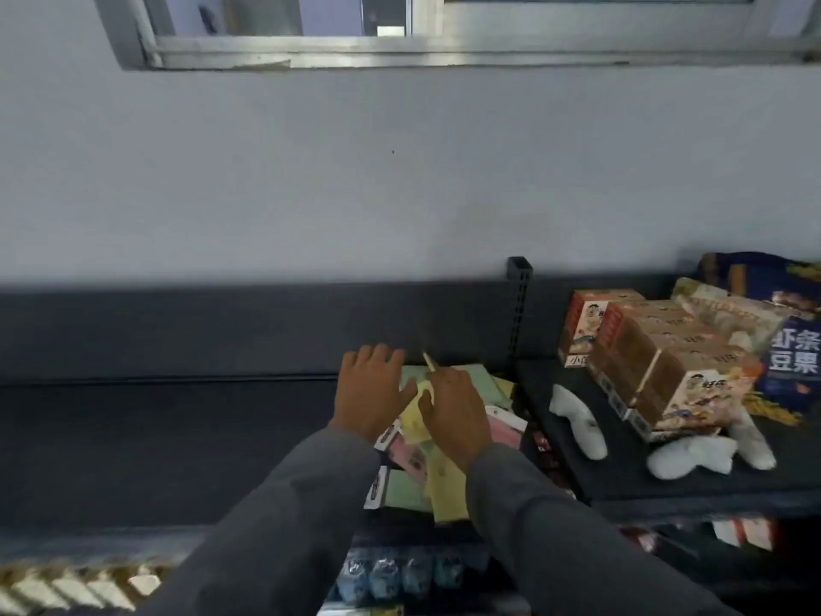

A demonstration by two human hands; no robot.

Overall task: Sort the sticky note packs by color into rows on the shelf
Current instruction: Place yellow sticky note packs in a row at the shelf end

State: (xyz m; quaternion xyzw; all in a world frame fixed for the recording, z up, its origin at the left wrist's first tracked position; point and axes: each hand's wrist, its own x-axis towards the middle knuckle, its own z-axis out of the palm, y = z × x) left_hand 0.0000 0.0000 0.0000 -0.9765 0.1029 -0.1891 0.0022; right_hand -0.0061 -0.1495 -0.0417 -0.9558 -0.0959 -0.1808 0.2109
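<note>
**Sticky note packs piled at the right end of the shelf, both hands on the pile**

Where the pale wall [400, 180] meets the aluminium window frame [400, 51] at top, the view drops to a dark grey shelf [155, 437] with a slotted upright post [519, 304] dividing it from the next bay. That right bay carries a row of orange-brown snack boxes [644, 362], a blue snack bag with white characters [793, 357] behind them, and white wrapped packets [577, 420] lying in front. On a lower level, blue-labelled bottles [400, 571] are visible, blurred.

The sticky note packs [413, 486], in green, yellow and pink, lie overlapping in a loose heap just left of the post, not arranged in rows. The left hand [371, 393], in a grey sleeve [275, 526], rests on the pile with fingers spread and fairly straight. The right hand [453, 415] sits just beside it, its fingers pinching a yellow pack [428, 362] held on edge above the heap.
</note>
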